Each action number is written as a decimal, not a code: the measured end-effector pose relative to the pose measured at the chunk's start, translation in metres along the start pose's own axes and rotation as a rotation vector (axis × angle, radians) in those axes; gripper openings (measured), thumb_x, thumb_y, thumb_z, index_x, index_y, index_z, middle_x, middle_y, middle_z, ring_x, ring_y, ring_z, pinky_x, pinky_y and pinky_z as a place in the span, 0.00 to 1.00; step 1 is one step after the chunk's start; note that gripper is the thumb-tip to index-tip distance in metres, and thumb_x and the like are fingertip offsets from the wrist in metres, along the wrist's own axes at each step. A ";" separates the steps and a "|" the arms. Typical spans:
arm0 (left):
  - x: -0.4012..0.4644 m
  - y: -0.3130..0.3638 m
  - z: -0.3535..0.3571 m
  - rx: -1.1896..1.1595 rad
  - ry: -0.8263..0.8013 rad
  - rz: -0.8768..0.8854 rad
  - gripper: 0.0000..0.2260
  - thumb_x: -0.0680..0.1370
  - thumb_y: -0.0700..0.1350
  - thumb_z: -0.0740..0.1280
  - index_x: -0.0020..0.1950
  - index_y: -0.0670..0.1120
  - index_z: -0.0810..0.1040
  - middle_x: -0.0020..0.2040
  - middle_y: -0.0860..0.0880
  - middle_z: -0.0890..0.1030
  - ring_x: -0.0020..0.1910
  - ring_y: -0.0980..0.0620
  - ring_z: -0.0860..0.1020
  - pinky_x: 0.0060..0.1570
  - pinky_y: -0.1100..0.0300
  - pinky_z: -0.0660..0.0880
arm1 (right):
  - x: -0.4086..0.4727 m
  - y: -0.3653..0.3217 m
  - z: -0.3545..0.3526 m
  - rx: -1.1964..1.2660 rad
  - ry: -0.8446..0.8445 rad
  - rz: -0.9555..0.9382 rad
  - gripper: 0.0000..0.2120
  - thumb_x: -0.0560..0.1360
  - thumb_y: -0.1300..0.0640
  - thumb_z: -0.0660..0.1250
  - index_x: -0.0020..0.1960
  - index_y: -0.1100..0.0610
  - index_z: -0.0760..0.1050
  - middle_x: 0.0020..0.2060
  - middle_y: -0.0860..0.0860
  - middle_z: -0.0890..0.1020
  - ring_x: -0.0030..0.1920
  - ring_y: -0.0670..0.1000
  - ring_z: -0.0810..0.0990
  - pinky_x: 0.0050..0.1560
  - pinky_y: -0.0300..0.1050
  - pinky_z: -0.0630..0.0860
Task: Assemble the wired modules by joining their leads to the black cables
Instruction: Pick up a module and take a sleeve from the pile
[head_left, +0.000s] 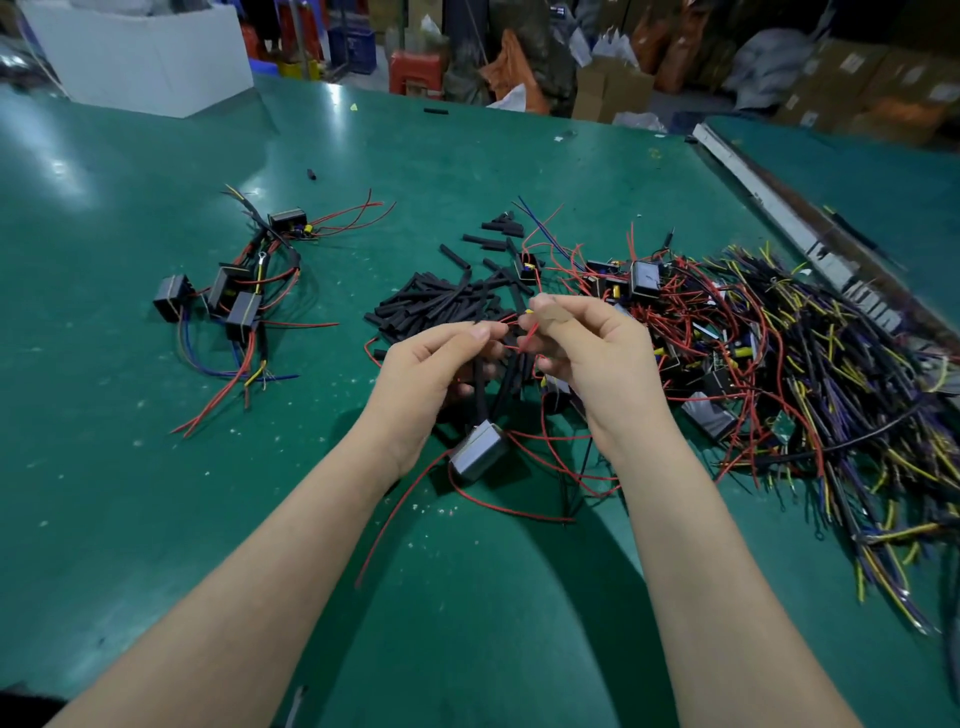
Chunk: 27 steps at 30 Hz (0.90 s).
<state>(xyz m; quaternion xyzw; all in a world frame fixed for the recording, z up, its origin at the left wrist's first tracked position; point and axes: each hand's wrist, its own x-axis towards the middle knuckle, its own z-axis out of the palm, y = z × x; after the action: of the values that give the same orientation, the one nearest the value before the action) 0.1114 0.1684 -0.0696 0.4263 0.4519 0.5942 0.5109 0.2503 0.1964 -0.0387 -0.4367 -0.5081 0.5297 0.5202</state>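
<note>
Both hands are raised over the green table, close together. My left hand pinches a thin red lead between thumb and fingertips and also holds a black cable that hangs down from it. My right hand pinches the other end of the red lead, with a yellow wire tip showing at its fingertips. A black and grey module hangs or rests just below the hands, its red leads looping over the table.
A heap of short black tubes lies just beyond the hands. To the right sprawls a big tangle of modules and wires. Several wired modules lie at the left. A white box stands at the far left.
</note>
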 end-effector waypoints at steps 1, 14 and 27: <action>0.000 0.001 -0.001 -0.005 0.015 -0.006 0.11 0.79 0.45 0.64 0.43 0.53 0.86 0.39 0.52 0.84 0.39 0.56 0.79 0.38 0.63 0.71 | 0.001 0.000 0.000 0.063 0.010 0.019 0.03 0.78 0.58 0.66 0.47 0.56 0.78 0.37 0.50 0.84 0.37 0.47 0.82 0.34 0.36 0.75; 0.006 0.000 -0.004 -0.073 0.023 0.018 0.14 0.79 0.44 0.62 0.41 0.53 0.86 0.42 0.53 0.84 0.44 0.56 0.79 0.44 0.61 0.71 | 0.009 0.004 -0.016 -0.123 0.111 -0.117 0.04 0.80 0.56 0.64 0.46 0.51 0.76 0.29 0.48 0.83 0.30 0.43 0.78 0.30 0.33 0.72; -0.007 0.000 0.015 0.076 0.042 0.147 0.09 0.81 0.43 0.60 0.44 0.47 0.78 0.31 0.52 0.79 0.28 0.56 0.75 0.33 0.66 0.74 | -0.002 0.003 -0.008 -0.310 -0.096 -0.170 0.07 0.82 0.57 0.59 0.45 0.51 0.69 0.30 0.49 0.79 0.26 0.46 0.78 0.28 0.37 0.74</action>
<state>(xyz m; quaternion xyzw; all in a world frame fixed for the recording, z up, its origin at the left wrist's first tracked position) 0.1266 0.1631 -0.0667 0.4648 0.4520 0.6215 0.4397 0.2586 0.1949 -0.0430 -0.4412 -0.6431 0.4195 0.4645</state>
